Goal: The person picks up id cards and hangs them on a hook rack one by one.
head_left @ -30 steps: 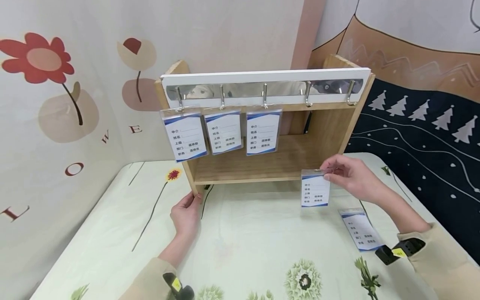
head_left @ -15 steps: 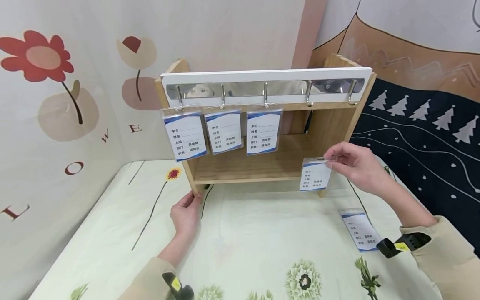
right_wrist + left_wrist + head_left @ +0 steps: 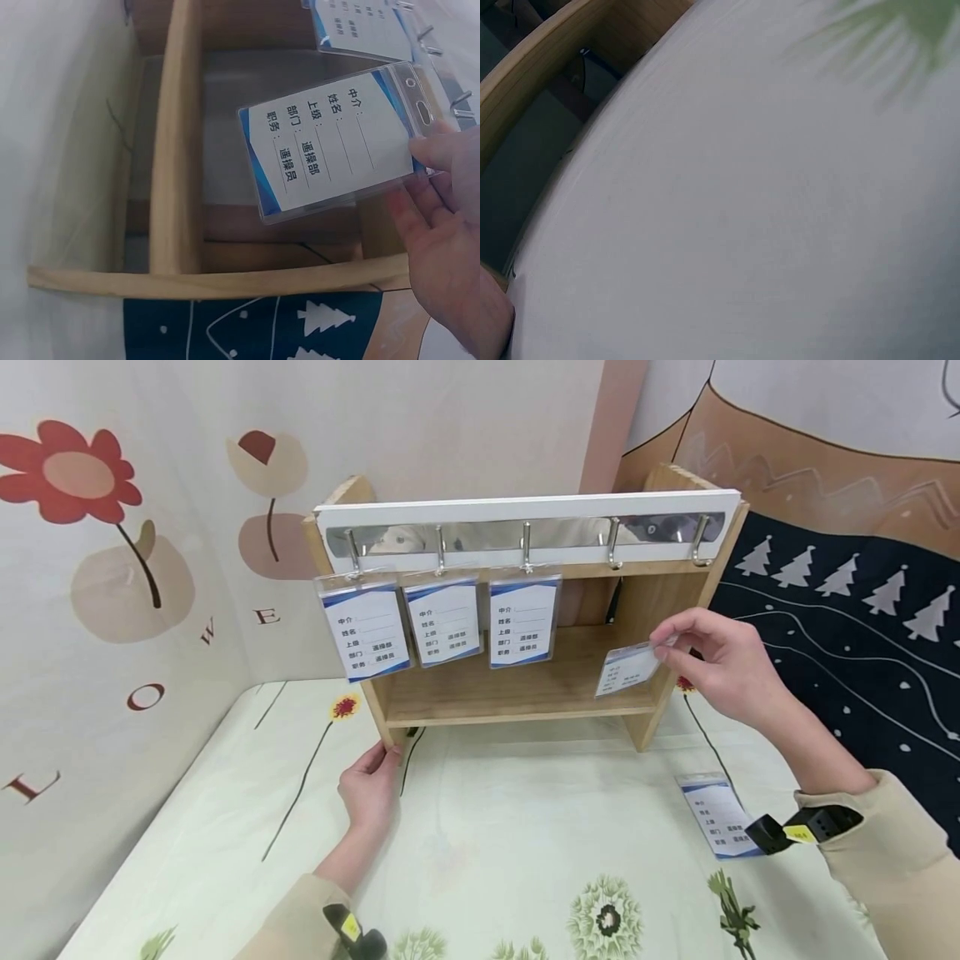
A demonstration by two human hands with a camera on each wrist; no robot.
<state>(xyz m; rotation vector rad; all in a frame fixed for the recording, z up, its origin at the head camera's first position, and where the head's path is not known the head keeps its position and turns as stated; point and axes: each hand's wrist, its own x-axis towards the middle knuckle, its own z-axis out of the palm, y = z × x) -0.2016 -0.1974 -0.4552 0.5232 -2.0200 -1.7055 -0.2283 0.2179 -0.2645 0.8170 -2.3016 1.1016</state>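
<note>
My right hand (image 3: 731,672) pinches a clear-sleeved name badge (image 3: 626,669) by its top corner, in front of the shelf's right side. The badge is tilted, its lower edge swung toward the shelf. In the right wrist view the held badge (image 3: 322,142) shows a slot and hole along its top. Three similar badges, the left one (image 3: 365,628), the middle one (image 3: 444,620) and the right one (image 3: 523,620), hang from the metal hooks. The fourth hook (image 3: 613,543) and fifth hook (image 3: 699,541) are bare. My left hand (image 3: 369,787) grips the wooden shelf's (image 3: 517,702) lower left leg.
Another badge (image 3: 720,817) lies flat on the flower-printed cloth (image 3: 510,827), close to my right wrist. The white hook rail (image 3: 525,512) runs across the shelf's top front. A patterned curtain (image 3: 465,427) stands behind.
My right hand has lifted the badge up from near the cloth toward the shelf, and the badge has tilted. The left hand keeps its hold on the leg.
</note>
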